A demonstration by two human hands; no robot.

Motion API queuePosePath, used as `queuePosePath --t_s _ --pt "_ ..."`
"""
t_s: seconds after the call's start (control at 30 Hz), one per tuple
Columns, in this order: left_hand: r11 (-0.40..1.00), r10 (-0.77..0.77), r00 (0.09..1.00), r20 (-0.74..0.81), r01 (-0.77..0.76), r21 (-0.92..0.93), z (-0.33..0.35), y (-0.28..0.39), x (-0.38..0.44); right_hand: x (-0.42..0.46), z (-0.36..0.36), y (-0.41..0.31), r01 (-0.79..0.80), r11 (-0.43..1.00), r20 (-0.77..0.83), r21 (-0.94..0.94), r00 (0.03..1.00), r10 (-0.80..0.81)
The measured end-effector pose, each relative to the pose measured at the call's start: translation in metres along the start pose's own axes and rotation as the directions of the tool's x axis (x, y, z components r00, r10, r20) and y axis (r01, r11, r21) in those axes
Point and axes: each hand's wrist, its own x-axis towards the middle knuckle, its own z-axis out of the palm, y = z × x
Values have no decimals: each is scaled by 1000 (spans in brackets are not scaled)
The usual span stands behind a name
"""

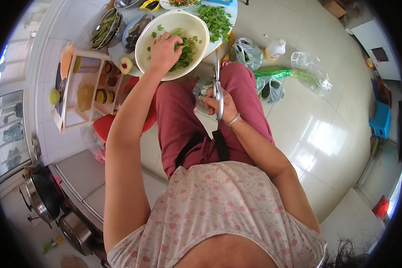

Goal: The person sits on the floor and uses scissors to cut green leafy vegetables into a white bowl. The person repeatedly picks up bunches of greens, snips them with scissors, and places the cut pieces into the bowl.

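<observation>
My left hand (pixel 166 50) reaches into a cream plastic basin (pixel 144 68), its fingers curled at the leafy green herbs (pixel 187 55) there; whether it grips any cannot be told. Between my knees, my right hand (pixel 222 105) holds metal kitchen scissors (pixel 218 88) by the handles, blades pointing away from me. Below that hand, a clear plastic bag (pixel 202 87) with pale scraps in it is partly hidden. More leafy herbs (pixel 216 21) lie on the round table (pixel 232 13) to the right of the basin.
A halved fruit (pixel 126 65), a plate of dark food (pixel 139 30) and a bowl of green beans (pixel 105 30) stand left of the basin. On the floor at right are plastic bags (pixel 247 53), a white bottle (pixel 274 49) and bundled green stalks (pixel 271 72). A shelf rack (pixel 83 53) stands left.
</observation>
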Motion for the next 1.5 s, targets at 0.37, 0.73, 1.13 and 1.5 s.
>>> queuePosePath --t_s 0.37,0.73,1.13,1.5 --pt "655 -413 894 175 426 -625 -15 -38 14 0 -4 -1 -8 999 19 -36 1000 8" --pt "307 -427 872 238 387 -869 -69 -53 7 -2 -2 1 -23 1000 7 19 1000 23" --pt "350 -259 961 97 187 -918 -116 -43 29 0 -3 3 5 1000 24 -27 1000 -5" --pt "212 -268 960 -77 -19 -977 -140 -43 42 -1 -4 0 -42 996 25 -73 999 44"
